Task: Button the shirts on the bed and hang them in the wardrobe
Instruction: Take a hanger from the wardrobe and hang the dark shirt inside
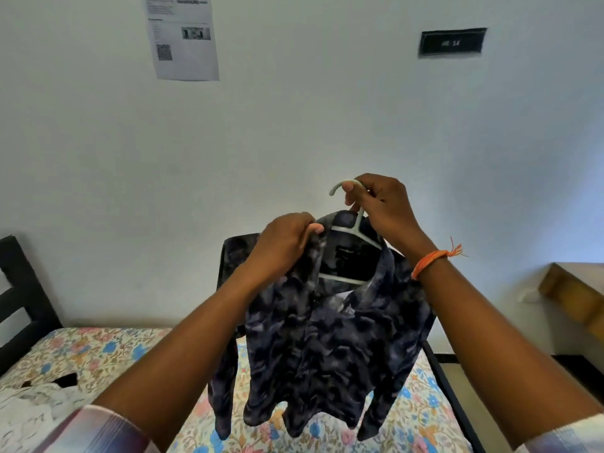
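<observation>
A dark blue patterned shirt hangs in the air above the bed, draped on a pale green plastic hanger. My right hand grips the hanger at its hook and neck. At the left side of the collar my left hand pinches the fabric beside the hanger's arm. The shirt front looks closed below the collar; its buttons are too blurred to tell. One sleeve dangles at the left.
The bed has a floral sheet and a black headboard at the left. A white garment lies crumpled on the bed's left part. A wooden shelf juts from the wall at the right. Paper and a dark sign hang on the wall.
</observation>
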The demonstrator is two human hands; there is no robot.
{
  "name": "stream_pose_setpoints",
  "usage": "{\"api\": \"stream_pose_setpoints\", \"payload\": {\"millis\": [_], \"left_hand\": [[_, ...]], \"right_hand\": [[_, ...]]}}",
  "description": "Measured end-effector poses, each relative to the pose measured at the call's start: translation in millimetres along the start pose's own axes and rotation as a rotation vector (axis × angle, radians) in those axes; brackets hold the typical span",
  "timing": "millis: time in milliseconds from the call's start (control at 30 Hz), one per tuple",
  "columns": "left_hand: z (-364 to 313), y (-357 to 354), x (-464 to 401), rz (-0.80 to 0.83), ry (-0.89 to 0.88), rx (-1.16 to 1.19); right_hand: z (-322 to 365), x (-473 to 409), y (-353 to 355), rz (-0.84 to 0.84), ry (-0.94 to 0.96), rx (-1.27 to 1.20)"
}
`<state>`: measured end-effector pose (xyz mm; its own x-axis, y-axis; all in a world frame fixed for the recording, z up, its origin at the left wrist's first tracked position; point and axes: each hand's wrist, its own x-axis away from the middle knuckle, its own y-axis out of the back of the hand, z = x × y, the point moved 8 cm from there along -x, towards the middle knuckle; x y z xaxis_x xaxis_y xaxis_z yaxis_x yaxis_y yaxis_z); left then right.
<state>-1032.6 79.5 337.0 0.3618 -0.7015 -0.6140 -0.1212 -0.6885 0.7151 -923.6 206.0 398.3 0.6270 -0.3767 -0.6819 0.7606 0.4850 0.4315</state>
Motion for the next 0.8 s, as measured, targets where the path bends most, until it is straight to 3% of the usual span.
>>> {"api": "stream_pose_setpoints", "payload": {"millis": [200,333,433,667,800], "left_hand": [[-40,-15,2,-0.018,-0.128,0.079],[-68,-22,18,0.042,-0.176,0.231],[-98,-40,31,0.162,-0.192,0.325],[-242,-79,78,0.565,-0.316,0.67],[-345,-70,127,0.65,-0.473,0.853]], "right_hand": [[-17,80,73,-0.214,-0.25,0.002],[-9,168,100,-0.123,-0.335,0.661],[26,225,120,-0.166,-0.259,0.968],[106,360,208,-0.233,-0.369,1.383],[168,449,266,-0.391,-0.489,1.584]]}}
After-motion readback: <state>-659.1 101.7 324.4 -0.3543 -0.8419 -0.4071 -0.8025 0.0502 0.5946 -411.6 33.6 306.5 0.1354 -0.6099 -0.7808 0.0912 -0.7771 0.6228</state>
